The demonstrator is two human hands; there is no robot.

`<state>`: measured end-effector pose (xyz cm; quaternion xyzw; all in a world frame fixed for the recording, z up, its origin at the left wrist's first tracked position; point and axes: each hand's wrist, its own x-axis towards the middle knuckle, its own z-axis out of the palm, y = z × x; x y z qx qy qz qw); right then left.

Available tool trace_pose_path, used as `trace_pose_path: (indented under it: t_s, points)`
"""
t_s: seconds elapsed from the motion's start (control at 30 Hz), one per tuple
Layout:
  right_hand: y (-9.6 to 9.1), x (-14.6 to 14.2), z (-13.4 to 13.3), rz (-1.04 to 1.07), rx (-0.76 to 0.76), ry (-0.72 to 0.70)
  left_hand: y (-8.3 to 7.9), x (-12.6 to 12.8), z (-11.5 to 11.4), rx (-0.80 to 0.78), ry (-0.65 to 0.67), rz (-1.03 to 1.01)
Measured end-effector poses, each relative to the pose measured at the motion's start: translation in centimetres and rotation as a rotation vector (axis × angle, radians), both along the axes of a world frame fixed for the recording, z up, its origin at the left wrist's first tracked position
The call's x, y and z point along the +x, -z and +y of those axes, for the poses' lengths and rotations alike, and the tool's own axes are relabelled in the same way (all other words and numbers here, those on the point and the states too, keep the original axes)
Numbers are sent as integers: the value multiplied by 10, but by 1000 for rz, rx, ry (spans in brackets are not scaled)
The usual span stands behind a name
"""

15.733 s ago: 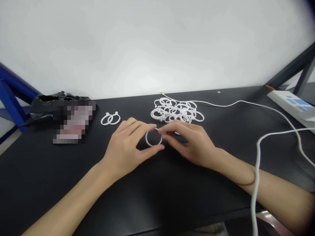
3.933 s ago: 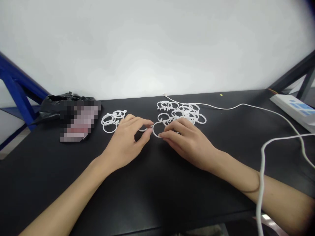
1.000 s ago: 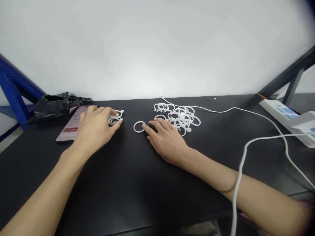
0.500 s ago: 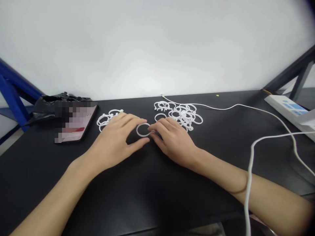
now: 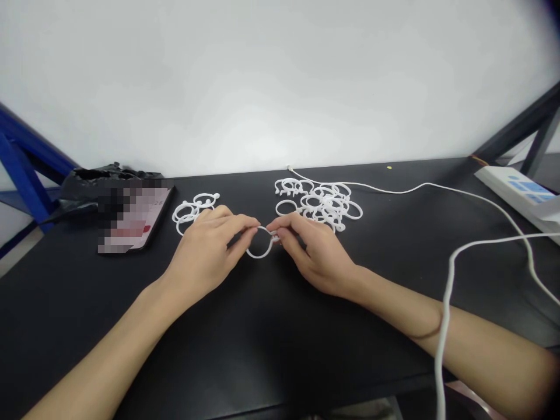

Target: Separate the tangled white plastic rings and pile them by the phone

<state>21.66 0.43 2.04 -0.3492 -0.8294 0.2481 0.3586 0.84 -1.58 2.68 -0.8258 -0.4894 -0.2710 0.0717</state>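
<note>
White plastic ring [image 5: 259, 257], thin and round, sits between the two hands at the middle of the black counter [image 5: 245, 344]. The left hand [image 5: 205, 248] pinches its upper left side between thumb and forefinger. The right hand [image 5: 317, 254] pinches the opposite side with thumb and forefinger, where a small white end piece shows at the fingertips, too covered to make out. Whether the ring's lower edge touches the counter cannot be told.

Just behind the right hand, a pile of white rings [image 5: 326, 201] lies tangled, many with small knobs; one loop [image 5: 276, 208] lies toward its left edge. Behind the left hand is a smaller group of rings [image 5: 196, 204], overlapping one another and partly hidden by that hand.

Farther left lies a phone [image 5: 140, 224], its screen largely pixelated, with a crumpled black plastic bag [image 5: 83, 189] beside it. A blue metal frame [image 5: 17, 169] stands at the left edge.

A thin white cable [image 5: 406, 191] runs from near the wall [image 5: 280, 81] behind the pile toward the right, where a white box [image 5: 520, 189] with blue markings rests. A thicker white cord [image 5: 447, 291] hangs in front of the right forearm.
</note>
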Motion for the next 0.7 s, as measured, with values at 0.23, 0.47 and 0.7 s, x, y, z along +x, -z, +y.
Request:
trace_pose_path:
  t_s: [0.23, 0.47, 0.7]
  points:
    - [4, 1, -1, 28, 92, -92, -1, 2, -1, 30, -6, -6]
    - [4, 1, 0, 77, 146, -53, -6, 6, -5, -69, 11, -18]
    - [4, 2, -1, 103, 136, -30, -3, 8, -4, 35, 53, 30]
